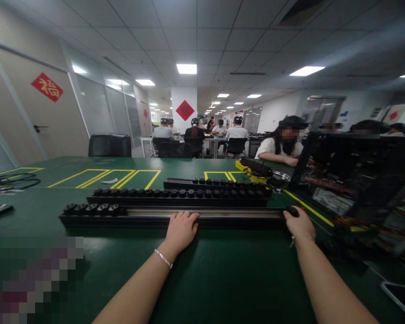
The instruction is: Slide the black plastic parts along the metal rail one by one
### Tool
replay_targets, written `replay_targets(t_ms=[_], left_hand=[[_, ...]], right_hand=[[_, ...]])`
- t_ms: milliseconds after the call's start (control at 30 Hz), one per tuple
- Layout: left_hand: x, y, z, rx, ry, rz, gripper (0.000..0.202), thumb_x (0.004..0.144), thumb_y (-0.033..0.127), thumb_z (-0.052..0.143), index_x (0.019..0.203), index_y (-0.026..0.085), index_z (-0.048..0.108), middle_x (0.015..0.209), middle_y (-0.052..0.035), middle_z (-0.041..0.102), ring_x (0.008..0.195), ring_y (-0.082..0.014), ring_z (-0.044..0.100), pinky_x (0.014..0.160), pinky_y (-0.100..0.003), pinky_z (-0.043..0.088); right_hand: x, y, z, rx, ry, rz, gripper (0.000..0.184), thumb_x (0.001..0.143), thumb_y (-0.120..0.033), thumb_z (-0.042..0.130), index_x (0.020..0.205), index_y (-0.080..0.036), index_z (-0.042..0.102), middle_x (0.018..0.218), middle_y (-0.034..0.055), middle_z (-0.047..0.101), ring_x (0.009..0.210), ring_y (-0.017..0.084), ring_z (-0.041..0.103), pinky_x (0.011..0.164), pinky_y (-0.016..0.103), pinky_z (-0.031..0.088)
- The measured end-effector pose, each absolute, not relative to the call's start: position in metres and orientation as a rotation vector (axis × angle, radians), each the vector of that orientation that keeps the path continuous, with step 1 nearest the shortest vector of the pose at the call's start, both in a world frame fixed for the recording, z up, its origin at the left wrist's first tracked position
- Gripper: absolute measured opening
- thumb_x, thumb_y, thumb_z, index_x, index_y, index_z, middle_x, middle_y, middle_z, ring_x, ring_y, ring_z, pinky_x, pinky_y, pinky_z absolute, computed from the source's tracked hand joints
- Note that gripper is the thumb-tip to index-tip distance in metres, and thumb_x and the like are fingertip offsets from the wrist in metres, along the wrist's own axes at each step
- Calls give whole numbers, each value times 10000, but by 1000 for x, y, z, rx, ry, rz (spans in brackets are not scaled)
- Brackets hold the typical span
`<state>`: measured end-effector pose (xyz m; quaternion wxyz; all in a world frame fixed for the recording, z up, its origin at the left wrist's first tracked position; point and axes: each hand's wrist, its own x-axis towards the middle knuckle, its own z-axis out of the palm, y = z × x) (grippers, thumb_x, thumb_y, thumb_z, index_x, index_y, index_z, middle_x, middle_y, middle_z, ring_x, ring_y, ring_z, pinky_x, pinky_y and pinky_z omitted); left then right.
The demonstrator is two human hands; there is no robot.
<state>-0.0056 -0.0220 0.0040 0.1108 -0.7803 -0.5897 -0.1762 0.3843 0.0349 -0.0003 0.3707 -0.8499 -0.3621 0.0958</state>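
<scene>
A long black rail [229,217] lies across the green table in front of me, with several small black round parts seated at its left end [91,208]. My left hand [181,228] rests on the rail's near edge at the middle, fingers curled over it. My right hand [299,221] is at the rail's right end, pinched round a small black part with a red tip [294,209]. Two more black rails [178,194] lie parallel behind, their tops lined with the same round parts.
An open black computer case [354,175] stands at the right. A person sits behind it beside a yellow tray [245,167] and a metal bowl [281,176]. Cables [15,181] lie far left. Yellow lines [104,176] mark the table [222,279]. Other people sit at tables farther back.
</scene>
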Motion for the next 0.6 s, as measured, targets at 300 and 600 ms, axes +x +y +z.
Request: replay_targets(t_ms=[300, 600], left_hand=[[-4, -24, 6, -2299, -1750, -516, 301, 866, 328, 456, 1152, 323, 549, 1018, -19, 627, 972, -201, 529, 834, -359, 336], [-4, -25, 8, -2296, -1762, -504, 296, 867, 324, 462, 1149, 317, 553, 1003, -20, 632, 967, -199, 535, 832, -361, 340]], right_hand=[[403, 36, -1, -2150, -856, 251, 564, 727, -491, 497, 1227, -235, 553, 1184, 150, 579, 1024, 349, 546, 810, 442, 441], [408, 33, -9, -2094, -653, 165, 546, 787, -413, 456, 1254, -135, 505, 990, 189, 642, 797, 281, 632, 653, 364, 467]])
